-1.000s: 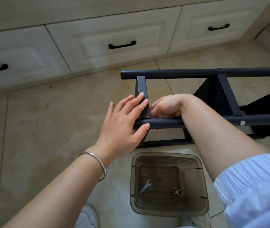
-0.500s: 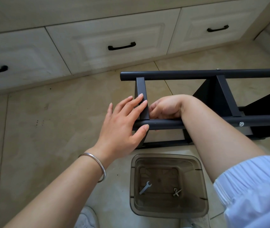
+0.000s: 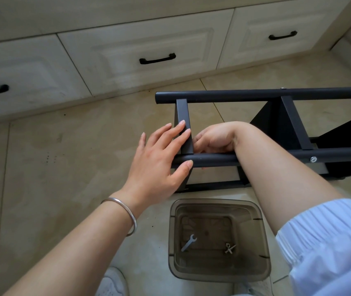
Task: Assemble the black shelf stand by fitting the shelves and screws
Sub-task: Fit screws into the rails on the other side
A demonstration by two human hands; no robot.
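The black shelf stand (image 3: 255,96) lies on its side on the tiled floor, its two round tubes running left to right. My left hand (image 3: 157,159) rests on it with straight fingers on the flat end crossbar (image 3: 182,112) and the thumb on the near tube (image 3: 215,160). My right hand (image 3: 215,137) reaches over the near tube to the joint of crossbar and tube. Its fingers are curled and its fingertips are hidden, so anything it holds is out of sight. A silver screw head (image 3: 313,159) shows in the near tube further right. A black shelf panel (image 3: 266,118) sits between the tubes.
A clear brown plastic container (image 3: 217,204) stands on the floor just below the stand, with a small flat wrench (image 3: 188,242) and loose screw parts (image 3: 229,248) inside. White drawers with black handles (image 3: 157,58) line the back. My white shoe (image 3: 111,283) is at the bottom.
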